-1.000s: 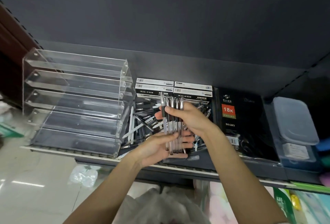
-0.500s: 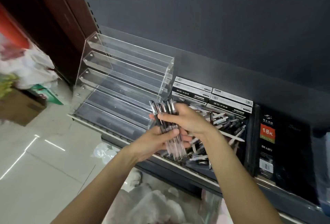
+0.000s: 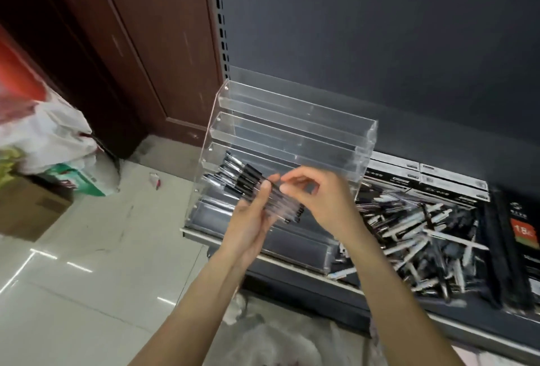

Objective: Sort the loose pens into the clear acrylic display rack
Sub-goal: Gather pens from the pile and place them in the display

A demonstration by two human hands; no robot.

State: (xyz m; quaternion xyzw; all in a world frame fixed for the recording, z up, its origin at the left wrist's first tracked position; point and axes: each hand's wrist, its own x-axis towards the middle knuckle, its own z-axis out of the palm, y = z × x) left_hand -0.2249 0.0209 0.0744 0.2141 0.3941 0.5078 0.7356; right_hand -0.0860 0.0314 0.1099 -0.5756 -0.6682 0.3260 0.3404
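The clear acrylic rack [image 3: 295, 108] stands on the left end of the dark shelf, its stepped tiers showing no pens. In front of its lower tiers my left hand [image 3: 248, 225] holds a bundle of clear pens with black caps [image 3: 248, 180], caps pointing up and left, thumb pressed across them. My right hand [image 3: 318, 199] is just right of the bundle, thumb and forefinger pinching at one pen near its middle. A heap of loose pens [image 3: 423, 234] lies on the shelf right of the rack.
Boxed pens [image 3: 438, 178] line the shelf behind the heap, and a black diary [image 3: 523, 231] stands at the far right. White plastic bags [image 3: 52, 137] and a cardboard box [image 3: 29, 208] sit on the tiled floor at left. A brown door [image 3: 131, 44] adjoins the shelf.
The bundle went left from above the pen heap to in front of the rack. My right hand let go of its full grip and now only pinches at the bundle; the view swung left.
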